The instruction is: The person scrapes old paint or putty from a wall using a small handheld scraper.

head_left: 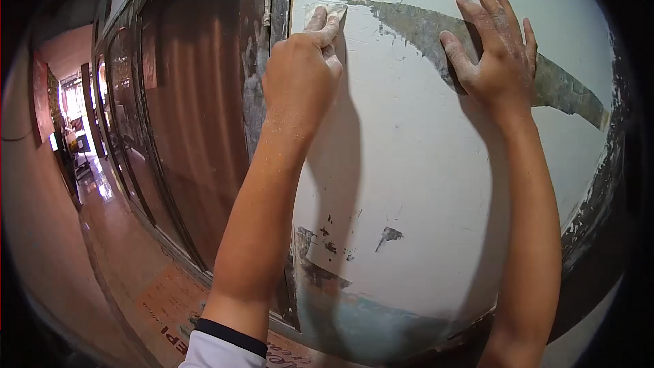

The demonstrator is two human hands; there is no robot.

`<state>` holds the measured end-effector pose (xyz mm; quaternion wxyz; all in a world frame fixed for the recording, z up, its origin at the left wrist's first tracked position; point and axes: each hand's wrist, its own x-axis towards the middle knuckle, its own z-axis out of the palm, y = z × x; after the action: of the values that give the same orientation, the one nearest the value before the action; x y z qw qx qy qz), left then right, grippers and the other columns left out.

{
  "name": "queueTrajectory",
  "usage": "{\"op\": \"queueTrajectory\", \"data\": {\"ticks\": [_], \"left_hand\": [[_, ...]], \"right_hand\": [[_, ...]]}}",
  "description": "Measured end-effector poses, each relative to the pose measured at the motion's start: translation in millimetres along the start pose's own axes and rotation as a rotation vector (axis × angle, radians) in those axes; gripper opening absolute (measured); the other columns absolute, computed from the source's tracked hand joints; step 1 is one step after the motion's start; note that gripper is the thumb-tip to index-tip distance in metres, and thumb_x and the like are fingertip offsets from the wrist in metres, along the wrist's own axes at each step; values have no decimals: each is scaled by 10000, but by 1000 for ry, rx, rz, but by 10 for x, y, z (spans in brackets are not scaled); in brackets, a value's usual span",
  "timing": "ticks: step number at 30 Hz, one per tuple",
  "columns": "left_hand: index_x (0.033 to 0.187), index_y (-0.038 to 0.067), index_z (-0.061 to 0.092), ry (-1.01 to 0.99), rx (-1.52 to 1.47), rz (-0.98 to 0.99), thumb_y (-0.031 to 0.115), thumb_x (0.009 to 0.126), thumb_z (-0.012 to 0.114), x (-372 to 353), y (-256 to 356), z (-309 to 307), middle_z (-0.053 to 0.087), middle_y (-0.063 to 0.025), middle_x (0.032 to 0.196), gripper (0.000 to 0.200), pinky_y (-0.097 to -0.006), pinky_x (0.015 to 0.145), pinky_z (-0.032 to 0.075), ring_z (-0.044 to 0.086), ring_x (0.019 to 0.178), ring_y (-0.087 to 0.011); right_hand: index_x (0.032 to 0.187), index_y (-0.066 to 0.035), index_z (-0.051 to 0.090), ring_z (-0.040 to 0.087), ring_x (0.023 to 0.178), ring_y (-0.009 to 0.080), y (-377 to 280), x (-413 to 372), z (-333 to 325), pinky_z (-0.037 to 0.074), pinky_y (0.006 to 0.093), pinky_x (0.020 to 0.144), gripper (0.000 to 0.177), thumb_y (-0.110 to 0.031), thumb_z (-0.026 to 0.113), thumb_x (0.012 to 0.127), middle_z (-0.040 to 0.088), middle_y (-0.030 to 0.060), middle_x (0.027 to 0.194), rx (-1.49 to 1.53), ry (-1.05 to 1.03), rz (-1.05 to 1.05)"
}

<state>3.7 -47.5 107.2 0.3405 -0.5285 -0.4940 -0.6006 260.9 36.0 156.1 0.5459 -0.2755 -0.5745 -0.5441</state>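
My left hand [301,71] is up at the wall's left side, close to the door frame. Its fingers press a thin pale flat piece [336,11] against the wall [409,163]; the piece is mostly covered, and its exact kind cannot be made out. White dust coats the fingertips. Farther right, my right hand [497,54] has its fingers spread at the wall, over a curved bare grey patch [572,92]. Nothing shows in that hand. Around the patch the surface is whitish and smooth, with ragged edges along the grey.
Left of the wall stands a dark door frame [255,95] with a hinge [268,3] and brown panels [197,95]. A corridor floor [112,232] runs back to a bright opening. Printed cardboard [170,300] lies on the floor below. Small chipped spots [390,235] mark the lower wall.
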Motion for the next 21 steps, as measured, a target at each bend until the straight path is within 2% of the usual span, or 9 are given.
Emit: {"op": "queueTrajectory", "data": {"ticks": [2,4,11,14,16,18,19,21], "left_hand": [[1303,119,752,-100,93,-93,21,917,578,36,-6,-27,659,-31,1436,434,-361,1003,568,729,1148,-327],[1298,120,754,-118,112,-128,-1,893,577,77,62,-53,655,-30,1438,459,-365,1003,569,732,1136,-330],[1301,120,753,-83,48,-82,12,917,584,50,14,-74,652,-34,1436,434,-365,1004,571,729,1137,-333],[1311,127,748,-147,113,-131,33,948,589,98,23,-81,654,-41,1431,407,-383,1023,566,716,1152,-344],[1314,130,747,-109,111,-83,33,940,586,90,1,-59,654,-32,1430,419,-396,1028,563,715,1142,-353],[1310,128,748,-121,84,-81,32,933,589,73,-14,-67,653,-21,1432,420,-399,1031,562,714,1138,-357],[1175,158,821,-56,71,-59,58,874,674,89,-72,-18,783,-188,1078,350,-518,888,603,746,974,-418],[1166,155,825,-1,53,-5,55,878,670,69,-50,-11,786,-191,1065,341,-516,888,604,749,972,-415]], "right_hand": [[1477,-346,624,336,1591,192,-8,-2,-2,157,535,1333,554,-528,690,958,462,-79,1671,7,1,3],[1478,-341,623,334,1591,193,-6,-6,6,158,536,1332,554,-526,691,960,464,-76,1670,3,6,0],[1472,-332,628,338,1589,198,-26,3,-24,152,537,1331,548,-502,701,956,469,-63,1667,31,-7,19],[1458,-338,640,370,1569,195,-61,-12,-15,184,531,1322,560,-516,687,930,487,-57,1654,16,18,29],[1476,-333,623,337,1590,197,-31,-8,-8,167,536,1330,541,-494,694,965,467,-64,1668,32,-1,27],[1447,-344,647,370,1569,190,-29,-8,20,185,527,1326,540,-505,693,933,493,-63,1649,5,20,22],[1450,-350,644,368,1570,186,-29,-10,14,186,526,1327,541,-506,693,934,490,-67,1650,-6,18,20],[1449,-351,645,367,1570,184,-35,-2,0,185,525,1328,538,-505,693,936,488,-69,1651,-6,17,26]]}}
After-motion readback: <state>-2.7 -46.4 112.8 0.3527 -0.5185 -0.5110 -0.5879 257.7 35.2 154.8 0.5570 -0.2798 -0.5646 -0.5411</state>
